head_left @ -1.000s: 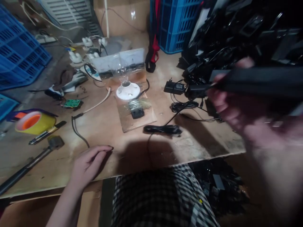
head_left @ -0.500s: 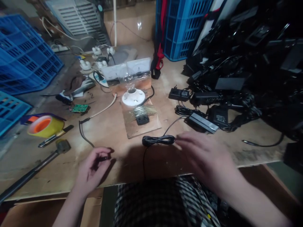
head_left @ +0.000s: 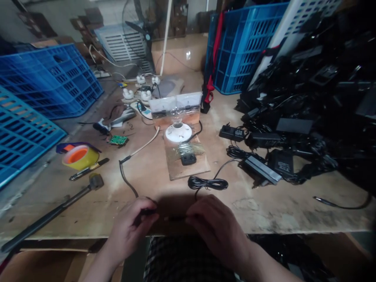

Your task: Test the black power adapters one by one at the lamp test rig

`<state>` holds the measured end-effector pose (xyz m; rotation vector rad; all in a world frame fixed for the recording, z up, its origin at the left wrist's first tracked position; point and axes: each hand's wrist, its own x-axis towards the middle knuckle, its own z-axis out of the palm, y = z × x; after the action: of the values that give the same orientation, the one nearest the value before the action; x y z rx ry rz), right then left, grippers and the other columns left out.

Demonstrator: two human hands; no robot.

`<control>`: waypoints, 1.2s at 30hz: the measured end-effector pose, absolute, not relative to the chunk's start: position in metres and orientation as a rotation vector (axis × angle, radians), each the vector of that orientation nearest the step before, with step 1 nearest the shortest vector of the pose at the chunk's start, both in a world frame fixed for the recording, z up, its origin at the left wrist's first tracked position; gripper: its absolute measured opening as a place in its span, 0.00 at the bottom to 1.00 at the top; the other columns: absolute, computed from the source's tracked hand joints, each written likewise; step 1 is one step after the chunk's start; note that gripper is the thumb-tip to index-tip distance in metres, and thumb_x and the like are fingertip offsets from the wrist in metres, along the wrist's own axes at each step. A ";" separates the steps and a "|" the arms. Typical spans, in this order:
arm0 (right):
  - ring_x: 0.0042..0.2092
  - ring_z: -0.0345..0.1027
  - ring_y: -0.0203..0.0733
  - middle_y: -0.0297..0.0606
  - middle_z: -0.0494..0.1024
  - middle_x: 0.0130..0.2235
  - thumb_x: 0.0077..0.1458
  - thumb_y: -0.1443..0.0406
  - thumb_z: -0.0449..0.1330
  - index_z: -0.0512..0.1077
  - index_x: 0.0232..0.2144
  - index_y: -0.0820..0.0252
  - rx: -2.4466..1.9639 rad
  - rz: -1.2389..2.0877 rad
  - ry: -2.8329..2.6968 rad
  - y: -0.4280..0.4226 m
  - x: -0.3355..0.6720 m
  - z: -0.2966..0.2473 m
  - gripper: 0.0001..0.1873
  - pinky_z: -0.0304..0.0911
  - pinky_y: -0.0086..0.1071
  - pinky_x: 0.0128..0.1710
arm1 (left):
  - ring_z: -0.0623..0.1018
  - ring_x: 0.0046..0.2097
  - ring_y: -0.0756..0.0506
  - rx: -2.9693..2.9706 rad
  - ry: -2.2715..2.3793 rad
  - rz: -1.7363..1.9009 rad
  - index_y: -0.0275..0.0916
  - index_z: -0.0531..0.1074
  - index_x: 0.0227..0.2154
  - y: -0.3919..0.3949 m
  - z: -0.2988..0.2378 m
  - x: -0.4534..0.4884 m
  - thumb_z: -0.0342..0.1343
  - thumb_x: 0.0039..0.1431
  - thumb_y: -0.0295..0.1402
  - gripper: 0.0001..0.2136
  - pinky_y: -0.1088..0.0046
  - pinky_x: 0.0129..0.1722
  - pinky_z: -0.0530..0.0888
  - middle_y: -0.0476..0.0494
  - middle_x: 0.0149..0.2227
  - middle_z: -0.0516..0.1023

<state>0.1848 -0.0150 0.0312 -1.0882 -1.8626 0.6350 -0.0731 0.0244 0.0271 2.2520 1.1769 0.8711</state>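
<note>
My left hand point(head_left: 129, 227) is closed around the dark end of a black cable point(head_left: 126, 178) that joins a white lead on the table. Facing it a short gap away, my right hand point(head_left: 219, 225) pinches a slim barrel plug point(head_left: 173, 218), its tip pointing left. A thin cord runs from the right hand up to a bundled coil of black cable point(head_left: 208, 183) and on to a black power adapter point(head_left: 260, 170). Behind the coil stands a wooden board point(head_left: 176, 170) with a white round lamp holder point(head_left: 178, 133), a taped black socket point(head_left: 188, 158) and two panel meters point(head_left: 176, 103).
A hammer point(head_left: 58, 211), yellow tape roll point(head_left: 80, 157), pen point(head_left: 89, 168) and green circuit board point(head_left: 118, 140) lie to the left. Black adapters are heaped at the right point(head_left: 293, 125). Blue crates stand at the left point(head_left: 58, 78) and back point(head_left: 243, 47).
My right hand has left the side of the coil, moved left toward my body and taken the barrel plug. The hands are closer together. The camera view has shifted.
</note>
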 end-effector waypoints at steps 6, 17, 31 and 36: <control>0.36 0.74 0.39 0.36 0.80 0.35 0.62 0.69 0.60 0.80 0.40 0.56 -1.116 0.747 -1.692 -0.017 0.175 0.042 0.08 0.68 0.32 0.37 | 0.80 0.29 0.48 2.091 1.329 0.961 0.44 0.74 0.34 0.018 0.011 -0.058 0.57 0.61 0.33 0.02 0.78 0.26 0.75 0.51 0.30 0.80; 0.40 0.75 0.43 0.35 0.81 0.38 0.56 0.67 0.65 0.79 0.40 0.53 -1.213 0.702 -1.910 -0.027 0.195 0.032 0.08 0.69 0.33 0.42 | 0.78 0.31 0.49 2.177 0.930 0.666 0.47 0.76 0.39 0.025 0.013 -0.056 0.56 0.64 0.27 0.07 0.77 0.30 0.72 0.53 0.31 0.80; 0.37 0.78 0.53 0.38 0.81 0.35 0.66 0.48 0.55 0.70 0.53 0.49 -2.204 0.434 -1.652 0.002 0.291 0.032 0.20 0.69 0.41 0.37 | 0.83 0.34 0.47 2.045 1.456 0.827 0.42 0.80 0.33 0.060 -0.008 -0.103 0.58 0.63 0.47 0.15 0.81 0.36 0.79 0.50 0.34 0.85; 0.31 0.74 0.50 0.36 0.78 0.29 0.66 0.54 0.54 0.72 0.56 0.52 -2.107 0.437 -1.596 0.007 0.293 0.026 0.21 0.70 0.43 0.38 | 0.83 0.33 0.50 2.234 1.338 0.844 0.43 0.80 0.32 0.054 -0.006 -0.089 0.56 0.65 0.48 0.15 0.85 0.36 0.77 0.51 0.33 0.84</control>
<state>0.2934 0.0072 0.0262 -2.1075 -1.5956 0.4367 -0.0893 0.0540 -0.0057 2.2335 1.3380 0.8439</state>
